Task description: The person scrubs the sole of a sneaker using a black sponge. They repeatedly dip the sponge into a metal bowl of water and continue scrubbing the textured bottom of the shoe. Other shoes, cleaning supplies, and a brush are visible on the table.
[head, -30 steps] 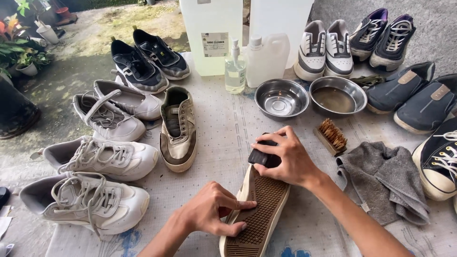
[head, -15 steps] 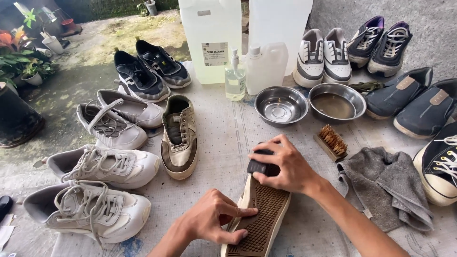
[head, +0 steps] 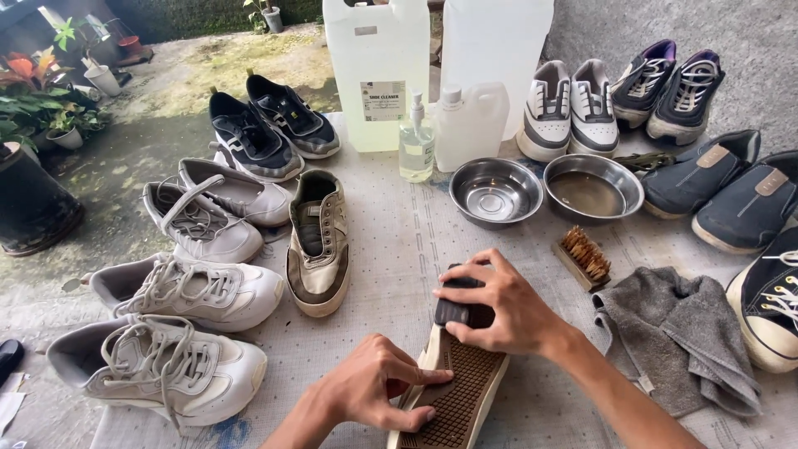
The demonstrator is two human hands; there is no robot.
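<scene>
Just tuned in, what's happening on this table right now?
A person has a shoe turned sole-up on the covered table. The left hand steadies it at the side, while the right hand presses a dark brush onto the toe end of the brown sole. Its mate lies upright to the left among white sneakers. Two steel bowls, a wooden brush and a grey cloth sit nearby.

Two bare forearms are entering from six o'clock, each ending in a bare hand. The left hand (head: 374, 391) is wearing no glove, ring or watch; the right hand (head: 499, 303) is likewise showing none. No sleeve is reaching either wrist. Short, unpainted nails are showing on the fingertips (head: 445, 377). The right forearm is running off toward five o'clock.
</scene>
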